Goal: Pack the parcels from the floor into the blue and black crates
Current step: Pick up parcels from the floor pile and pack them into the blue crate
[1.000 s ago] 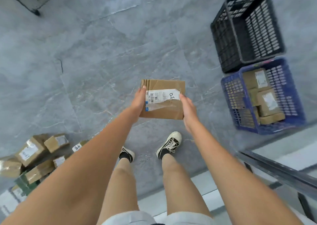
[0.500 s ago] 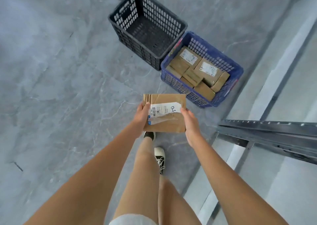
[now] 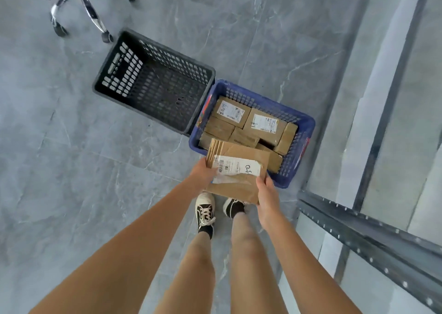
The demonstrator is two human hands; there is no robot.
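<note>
Flat brown cardboard parcel (image 3: 235,170), ribbed along its left edge, with clear tape and a white barcode label (image 3: 235,167) that has a handwritten scribble, maybe "OS". Left hand (image 3: 203,172) grips the left edge, thumb on the label; right hand (image 3: 266,194) grips the lower right corner, fingers curled underneath. It's held in the air over the near edge of the blue crate (image 3: 307,132).

That crate is perforated plastic, packed with boxy cardboard parcels (image 3: 264,124), two showing printed labels too small to read. Touching its left side is a black crate (image 3: 110,72) with the same lattice walls. Chrome chair base (image 3: 81,2) up top, grey marble-look floor (image 3: 59,170), perforated metal rail (image 3: 370,237) on the right.
</note>
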